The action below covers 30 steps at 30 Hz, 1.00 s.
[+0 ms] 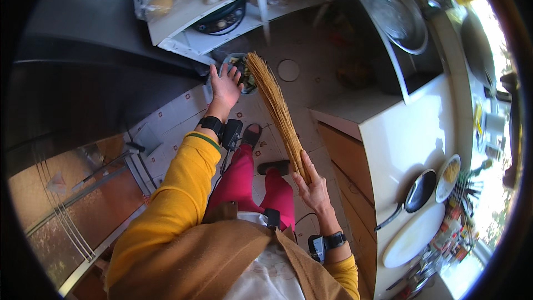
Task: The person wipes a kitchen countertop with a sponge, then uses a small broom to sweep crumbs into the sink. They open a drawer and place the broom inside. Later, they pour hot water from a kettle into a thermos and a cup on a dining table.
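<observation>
My right hand [313, 186] is closed around the bound end of a straw hand broom [277, 112]. The broom slants up and to the left, its loose bristle end beside a bin of food scraps [245, 71] on the tiled floor. My left hand [226, 86] is empty, palm up with its fingers spread, in front of the bin and left of the bristles. It touches neither the broom nor, as far as I can tell, the bin. A small round pale disc [288, 70] lies on the floor right of the bristle tips.
A white shelf unit [166, 33] with bagged round items stands ahead. On the right a white counter [374, 150] holds a small frying pan [419, 191], a bowl [449, 177] and a cutting board [414, 235]. A metal basin [395, 14] stands beyond. A dark cabinet [91, 75] is at left.
</observation>
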Each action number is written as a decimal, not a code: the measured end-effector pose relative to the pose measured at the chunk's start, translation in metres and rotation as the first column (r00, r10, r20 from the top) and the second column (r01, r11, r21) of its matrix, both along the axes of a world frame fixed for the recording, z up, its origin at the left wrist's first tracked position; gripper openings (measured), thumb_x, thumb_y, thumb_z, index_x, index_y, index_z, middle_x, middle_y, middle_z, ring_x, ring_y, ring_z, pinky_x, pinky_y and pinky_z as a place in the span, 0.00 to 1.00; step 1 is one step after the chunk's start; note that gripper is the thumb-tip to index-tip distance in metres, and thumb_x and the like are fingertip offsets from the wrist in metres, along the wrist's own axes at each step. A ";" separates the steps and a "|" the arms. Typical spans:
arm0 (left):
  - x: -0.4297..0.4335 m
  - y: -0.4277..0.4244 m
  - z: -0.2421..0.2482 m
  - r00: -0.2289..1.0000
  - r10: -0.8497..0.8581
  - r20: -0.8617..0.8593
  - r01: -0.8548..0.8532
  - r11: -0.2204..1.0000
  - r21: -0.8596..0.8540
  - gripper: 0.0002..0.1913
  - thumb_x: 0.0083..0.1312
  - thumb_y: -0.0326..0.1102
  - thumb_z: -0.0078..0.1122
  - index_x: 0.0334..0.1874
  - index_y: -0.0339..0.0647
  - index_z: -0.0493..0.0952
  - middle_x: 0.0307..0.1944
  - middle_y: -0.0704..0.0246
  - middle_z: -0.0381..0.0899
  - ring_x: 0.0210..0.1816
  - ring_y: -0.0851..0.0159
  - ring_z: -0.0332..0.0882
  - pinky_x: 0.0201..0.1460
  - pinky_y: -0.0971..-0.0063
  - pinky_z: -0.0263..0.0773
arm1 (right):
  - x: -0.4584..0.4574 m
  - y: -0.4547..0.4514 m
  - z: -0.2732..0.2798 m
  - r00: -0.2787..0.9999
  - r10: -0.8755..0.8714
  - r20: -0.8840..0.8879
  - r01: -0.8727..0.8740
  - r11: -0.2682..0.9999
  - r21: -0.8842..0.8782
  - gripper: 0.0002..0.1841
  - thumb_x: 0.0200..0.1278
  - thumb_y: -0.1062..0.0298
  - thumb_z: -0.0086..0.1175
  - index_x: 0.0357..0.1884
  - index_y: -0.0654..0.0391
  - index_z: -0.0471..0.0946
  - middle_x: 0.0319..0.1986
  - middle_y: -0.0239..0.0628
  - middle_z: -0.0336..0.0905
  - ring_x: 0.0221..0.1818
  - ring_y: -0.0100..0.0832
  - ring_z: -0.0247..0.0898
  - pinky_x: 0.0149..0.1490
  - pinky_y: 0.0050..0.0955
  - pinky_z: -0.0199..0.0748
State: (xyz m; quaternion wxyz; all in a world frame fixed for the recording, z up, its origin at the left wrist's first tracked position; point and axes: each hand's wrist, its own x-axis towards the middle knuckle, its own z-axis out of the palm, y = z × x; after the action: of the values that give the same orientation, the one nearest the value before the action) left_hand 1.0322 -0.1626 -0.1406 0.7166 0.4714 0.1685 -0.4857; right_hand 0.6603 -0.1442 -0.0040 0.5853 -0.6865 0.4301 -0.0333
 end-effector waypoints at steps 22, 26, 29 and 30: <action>-0.009 0.044 -0.059 0.967 -0.150 -0.208 0.214 0.918 0.334 0.60 0.55 0.83 0.46 0.79 0.42 0.45 0.75 0.55 0.48 0.65 0.46 0.66 0.63 0.38 0.63 | 0.191 -0.030 -0.085 0.983 -0.072 -0.171 0.067 0.997 -0.032 0.38 0.68 0.72 0.53 0.78 0.40 0.53 0.48 0.58 0.81 0.42 0.47 0.82 0.46 0.39 0.81; -0.047 0.031 -0.033 0.910 -0.108 -0.400 0.173 0.976 0.130 0.61 0.53 0.82 0.52 0.79 0.50 0.40 0.71 0.59 0.54 0.59 0.46 0.70 0.56 0.47 0.70 | 0.171 -0.009 -0.099 0.989 -0.101 -0.108 0.116 0.982 0.148 0.40 0.63 0.67 0.56 0.77 0.43 0.54 0.46 0.62 0.80 0.50 0.57 0.79 0.55 0.43 0.77; -0.082 0.062 -0.024 0.880 -0.300 -0.370 0.372 0.917 0.141 0.50 0.61 0.67 0.61 0.74 0.43 0.49 0.65 0.57 0.67 0.64 0.50 0.71 0.58 0.47 0.72 | 0.138 0.019 -0.100 0.973 -0.218 -0.069 0.223 0.973 0.067 0.42 0.64 0.62 0.57 0.78 0.43 0.50 0.41 0.60 0.82 0.43 0.58 0.81 0.50 0.46 0.78; -0.104 0.073 -0.026 0.832 -0.436 -0.342 0.501 0.856 0.129 0.40 0.63 0.61 0.62 0.67 0.42 0.58 0.60 0.59 0.72 0.58 0.55 0.75 0.58 0.53 0.73 | 0.125 0.026 -0.099 0.990 -0.084 -0.112 0.096 0.990 0.105 0.41 0.66 0.57 0.57 0.78 0.43 0.49 0.40 0.62 0.81 0.44 0.59 0.80 0.52 0.46 0.77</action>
State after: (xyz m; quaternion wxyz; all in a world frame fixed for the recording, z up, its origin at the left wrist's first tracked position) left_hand 0.9281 -0.0898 -0.1668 0.4859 0.4927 0.2051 -0.6922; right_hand 0.7855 -0.1183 -0.1025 0.5962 -0.6338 0.4928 0.0013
